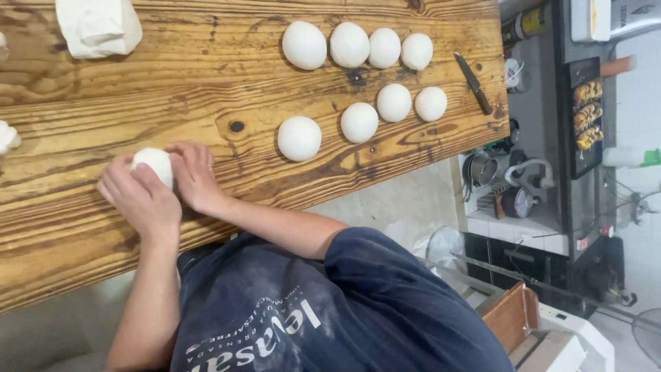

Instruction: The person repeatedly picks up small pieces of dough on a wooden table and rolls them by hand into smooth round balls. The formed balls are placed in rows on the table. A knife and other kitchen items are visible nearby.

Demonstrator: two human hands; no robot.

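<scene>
Both of my hands cup one round white dough ball [153,164] on the wooden table [206,76]. My left hand [138,198] covers its near side, fingers curled around it. On the ball's right side my right hand [193,176] presses against it, a ring on one finger. Only the top of the ball shows between the hands. Further right on the table lie two rows of finished dough balls, several in the far row [350,45] and several in the near row [359,122].
A large lump of white dough [96,26] sits at the table's far left corner, and a small dough scrap [7,136] at the left edge. A dark knife [474,83] lies beside the rows. Beyond the table, a tray of browned pastries [586,114] and kitchenware.
</scene>
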